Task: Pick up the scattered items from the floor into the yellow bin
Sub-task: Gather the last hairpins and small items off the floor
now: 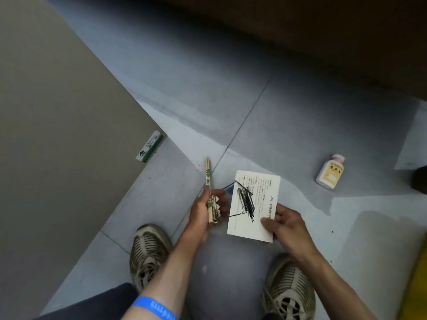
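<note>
Two forearms reach down from the bottom edge, the left one wearing a blue wristband (154, 307) printed with white characters too blurred to read. Below them stand two worn grey-beige sneakers, the left sneaker (147, 252) and the right sneaker (290, 289), on grey floor tiles (277, 125).

The left hand (203, 212) is closed around a bundle of wrapped chopsticks (208, 179); the paper sleeves carry green print that cannot be made out, and the sticks jut upward past the fingers. What else sits in that fist is hard to tell.

The right hand (285, 224) pinches the lower right corner of a white sheet of paper (251, 225) between thumb and fingers, holding it nearly flat. Columns of small black text run along the sheet, too small to read. A loose pile of black hairpins (247, 200) lies on the paper, a few sticking out over its left edge. Something blue peeks from under the sheet's left side, mostly hidden.

On the floor to the right, well apart from the hands, lies a white bottle (330, 172) with a pink cap and a yellow label, its writing illegible. To the left, a white and green box (149, 147) rests against the edge of a large beige panel (57, 135).

The yellow bin (418, 287) shows only as a strip at the lower right edge, cut off by the frame.
</note>
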`<act>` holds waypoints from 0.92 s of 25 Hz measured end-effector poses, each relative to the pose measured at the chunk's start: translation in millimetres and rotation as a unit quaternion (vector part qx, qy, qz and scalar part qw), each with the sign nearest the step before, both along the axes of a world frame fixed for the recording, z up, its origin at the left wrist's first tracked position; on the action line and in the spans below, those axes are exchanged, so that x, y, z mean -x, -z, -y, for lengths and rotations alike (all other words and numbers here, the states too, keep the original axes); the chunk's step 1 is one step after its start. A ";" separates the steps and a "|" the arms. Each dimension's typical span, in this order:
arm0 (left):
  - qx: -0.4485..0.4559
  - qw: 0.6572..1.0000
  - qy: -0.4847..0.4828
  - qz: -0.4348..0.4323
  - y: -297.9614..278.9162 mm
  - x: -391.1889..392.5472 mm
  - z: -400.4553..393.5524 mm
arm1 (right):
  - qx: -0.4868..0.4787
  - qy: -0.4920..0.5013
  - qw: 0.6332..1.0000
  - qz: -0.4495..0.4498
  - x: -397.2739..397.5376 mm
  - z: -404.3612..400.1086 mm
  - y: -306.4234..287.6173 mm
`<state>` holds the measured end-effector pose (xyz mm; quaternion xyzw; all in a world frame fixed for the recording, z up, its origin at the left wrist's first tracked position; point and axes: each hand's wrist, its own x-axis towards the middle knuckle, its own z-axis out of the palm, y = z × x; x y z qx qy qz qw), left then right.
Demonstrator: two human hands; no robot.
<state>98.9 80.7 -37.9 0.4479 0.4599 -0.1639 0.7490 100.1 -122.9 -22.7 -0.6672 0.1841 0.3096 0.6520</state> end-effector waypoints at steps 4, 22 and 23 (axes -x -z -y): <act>0.072 0.997 -0.002 0.011 3.3 -13.6 21.5 | 0.169 -0.164 0.965 0.119 -14.5 -16.1 -46.0; -0.158 0.985 -0.013 0.067 19.0 -0.3 17.2 | 0.236 -0.143 0.950 0.149 1.9 -14.6 -61.9; -0.171 0.983 -0.004 0.065 19.9 3.5 11.5 | 0.235 -0.109 0.959 0.116 -2.7 -4.2 -49.4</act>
